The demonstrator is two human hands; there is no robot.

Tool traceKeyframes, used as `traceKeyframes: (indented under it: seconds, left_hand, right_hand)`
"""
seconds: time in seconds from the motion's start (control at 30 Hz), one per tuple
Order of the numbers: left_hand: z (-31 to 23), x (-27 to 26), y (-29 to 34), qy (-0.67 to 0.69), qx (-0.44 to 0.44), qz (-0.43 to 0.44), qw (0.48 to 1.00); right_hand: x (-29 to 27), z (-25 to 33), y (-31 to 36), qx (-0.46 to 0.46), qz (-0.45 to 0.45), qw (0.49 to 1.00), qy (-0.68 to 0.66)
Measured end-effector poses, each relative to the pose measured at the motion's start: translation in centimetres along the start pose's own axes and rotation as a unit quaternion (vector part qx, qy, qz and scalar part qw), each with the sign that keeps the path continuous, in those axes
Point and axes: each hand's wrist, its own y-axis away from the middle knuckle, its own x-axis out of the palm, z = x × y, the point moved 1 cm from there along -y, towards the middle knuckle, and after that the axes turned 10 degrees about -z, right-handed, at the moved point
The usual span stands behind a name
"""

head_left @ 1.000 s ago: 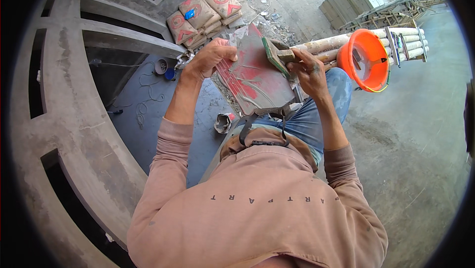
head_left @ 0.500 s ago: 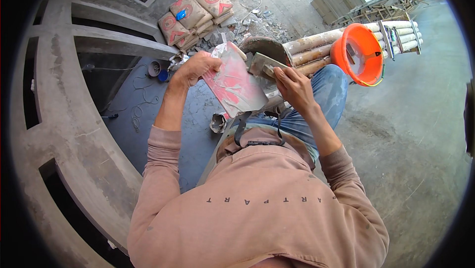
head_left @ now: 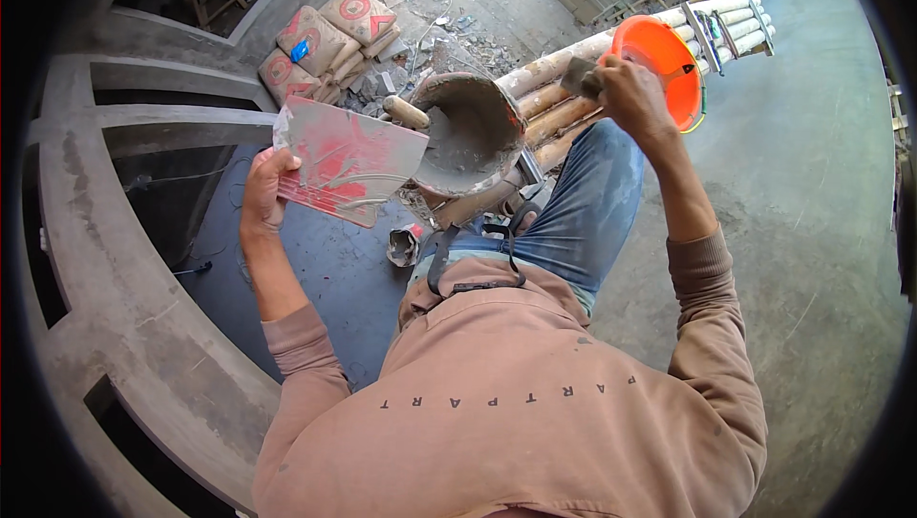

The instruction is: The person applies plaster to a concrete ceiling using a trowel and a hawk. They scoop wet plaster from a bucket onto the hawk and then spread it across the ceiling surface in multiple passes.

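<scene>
My left hand [head_left: 266, 191] grips the edge of a flat, red-and-grey plaster board [head_left: 349, 160] streaked with grey paste. The board is tilted, and its right end overlaps the near-left rim of a mortar bucket [head_left: 501, 169] with grey mix inside. My right hand [head_left: 633, 97] is closed around a small trowel [head_left: 581, 78], whose grey blade points left above the wooden poles. Just behind that hand is an orange bucket [head_left: 688, 102], partly hidden by it. A pale rounded handle [head_left: 406, 113] lies at the mortar bucket's left rim; what it belongs to is hidden.
Stacked cement bags [head_left: 334, 31] stand at the far left beside rubble [head_left: 458, 45]. Lashed poles [head_left: 554, 102] run off to the far right. Concrete beams with gaps [head_left: 162, 327] border the left. A small crusted container [head_left: 404, 247] sits near my waist.
My hands have moved apart. The board has swung left and turned flatter, uncovering the mortar bucket. The trowel has left the board, going right toward the orange bucket. My view has shifted slightly.
</scene>
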Motion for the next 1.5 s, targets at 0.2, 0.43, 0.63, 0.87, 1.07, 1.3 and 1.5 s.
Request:
traceKeyframes:
  seconds: [0.2,0.43,0.63,0.87,1.07,1.3,1.5]
  left_hand:
    - [1.9,-2.1,0.1,0.099,0.02,-0.093,0.991]
    - [2.5,-2.3,1.6,0.168,0.002,-0.103,0.98]
    - [0.8,-2.1,0.8,0.143,0.011,-0.098,0.985]
    - [0.3,0.9,-1.3,0.123,0.032,-0.068,0.99]
    - [0.1,4.7,-3.9,0.114,0.0,-0.037,0.993]
    - [1.4,5.7,-4.9,0.119,-0.021,-0.01,0.993]
    - [2.1,4.7,-4.6,0.139,-0.018,-0.021,0.99]
  right_hand:
    - [3.1,-7.9,7.7,0.263,0.097,0.948,-0.15]
    - [17.7,-8.7,15.6,0.368,-0.006,0.916,-0.158]
    - [24.8,-10.0,16.3,0.25,0.031,0.958,-0.136]
    - [27.0,-10.4,17.7,0.233,0.014,0.964,-0.126]
    - [27.6,-10.1,18.2,0.267,0.019,0.956,-0.12]
    - [27.9,-9.9,18.1,0.273,0.032,0.954,-0.12]
    - [26.7,-10.0,17.1,0.25,0.058,0.96,-0.108]
